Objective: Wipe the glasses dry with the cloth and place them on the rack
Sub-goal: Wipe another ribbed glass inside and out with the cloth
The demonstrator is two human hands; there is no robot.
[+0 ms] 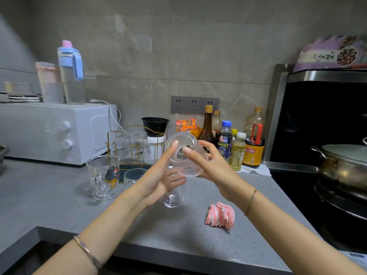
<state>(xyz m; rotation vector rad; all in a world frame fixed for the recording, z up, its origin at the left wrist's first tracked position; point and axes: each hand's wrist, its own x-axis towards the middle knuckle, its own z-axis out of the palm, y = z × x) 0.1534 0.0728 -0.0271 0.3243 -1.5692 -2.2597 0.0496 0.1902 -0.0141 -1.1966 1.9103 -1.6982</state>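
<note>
Counter (139, 225): one, grey speckled stone, flat, matte.
Microwave (49, 132): one, white box with two round knobs, at the back left.
Pot (341, 161): one, shiny steel, lidded, at the far right.
Rack (156, 144): one, gold wire on a dark tray, beside the microwave.
Bottles (208, 128): seven, glass and plastic, clustered by the wall.
Glasses: six, all clear.
- Rack glasses (119, 143): two, ribbed, upside down on the pegs.
- Mug (103, 175): one, printed, on the counter in front of the rack.
- Tumbler (134, 175): one, short, just right of the mug.
- Printed glass (171, 199): one, upright on the counter below the hands.
- Held glass (184, 155): one, ribbed, tipped on its side above the counter and just right of the rack.

Right hand (210, 165): fingers curled round the held glass, thumb on its near end.
Left hand (158, 181): forefinger straight against that end, the other fingers loosely bent under the lower rim.
Cloth (220, 215): one, pink-and-white striped, folded, on the counter apart from both hands.
</note>
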